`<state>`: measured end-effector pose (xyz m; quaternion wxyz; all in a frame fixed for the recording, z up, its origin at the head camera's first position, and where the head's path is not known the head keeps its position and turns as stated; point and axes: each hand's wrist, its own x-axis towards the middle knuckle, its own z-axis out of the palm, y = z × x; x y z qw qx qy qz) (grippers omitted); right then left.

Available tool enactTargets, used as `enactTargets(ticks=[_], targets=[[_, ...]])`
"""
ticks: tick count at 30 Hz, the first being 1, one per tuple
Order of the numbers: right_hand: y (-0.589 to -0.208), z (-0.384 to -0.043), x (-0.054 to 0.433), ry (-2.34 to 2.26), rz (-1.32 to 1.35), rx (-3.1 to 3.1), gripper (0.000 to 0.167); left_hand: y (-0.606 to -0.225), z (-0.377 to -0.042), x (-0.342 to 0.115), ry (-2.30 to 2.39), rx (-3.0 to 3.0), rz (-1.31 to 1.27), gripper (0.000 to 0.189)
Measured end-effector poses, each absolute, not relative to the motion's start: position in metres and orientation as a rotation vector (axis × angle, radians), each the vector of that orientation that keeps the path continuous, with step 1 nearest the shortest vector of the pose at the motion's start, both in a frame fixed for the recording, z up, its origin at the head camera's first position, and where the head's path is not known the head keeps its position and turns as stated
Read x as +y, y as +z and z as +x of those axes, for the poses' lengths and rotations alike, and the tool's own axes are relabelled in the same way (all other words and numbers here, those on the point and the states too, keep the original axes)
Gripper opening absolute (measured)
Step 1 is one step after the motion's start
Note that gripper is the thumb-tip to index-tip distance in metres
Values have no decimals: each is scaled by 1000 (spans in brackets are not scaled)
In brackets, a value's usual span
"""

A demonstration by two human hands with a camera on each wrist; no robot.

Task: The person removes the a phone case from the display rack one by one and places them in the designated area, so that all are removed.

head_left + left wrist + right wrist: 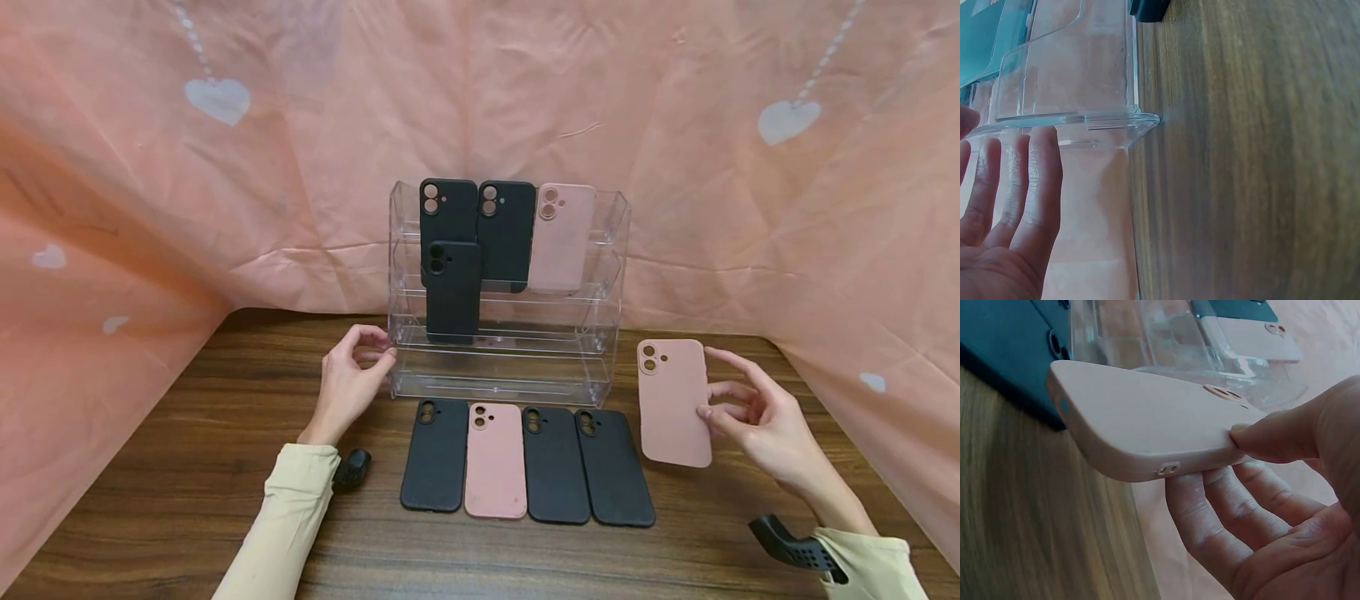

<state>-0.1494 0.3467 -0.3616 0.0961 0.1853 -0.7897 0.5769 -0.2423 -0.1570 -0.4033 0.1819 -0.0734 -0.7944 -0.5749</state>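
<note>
My right hand (pixel 765 421) pinches a pink phone case (pixel 673 408) by its right long edge. The case is upright beside the rack, camera cutouts at top left; in the right wrist view the thumb lies on its back, fingers underneath. At the left end of a clear tiered display rack (pixel 495 387), my left hand (pixel 352 375) has its fingertips right at the side panel. Those fingers look fairly straight in the left wrist view. On the rack's back tier stand two black cases (pixel 506 237) and a pink case (pixel 562 237); another black case (pixel 453 292) stands one tier lower.
A row of phone cases lies on the wooden table (pixel 165 500) before the rack: a black case (pixel 435 454), a pink case (pixel 495 460), then two more black cases (pixel 617 468). Behind the rack hangs a pink cloth (pixel 480 92) with white hearts.
</note>
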Motion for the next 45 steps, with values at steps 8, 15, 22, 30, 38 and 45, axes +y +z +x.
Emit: enactTargets(ticks=[8,15,22,30,38,45], targets=[[-370,-145,355,1652,526,-2432,81,-403,-242,-157,-1613,-2248,-194,20],[-375,-141,362,1630,506,-2538,80,-403,-242,-158,-1621,-2253,-196,20],[-376,-134,368,1507,480,-2657,78,-402,-243,-157,-1628,-2248,-198,20],[-378,-129,372,1512,477,-2751,75,-402,-244,-157,-1630,-2242,-200,21],[-385,-129,376,1593,457,-2771,75,-403,-245,-157,-1626,-2237,-207,22],[-388,-128,374,1618,425,-2840,67,-403,-244,-158,-1631,-2242,-200,21]])
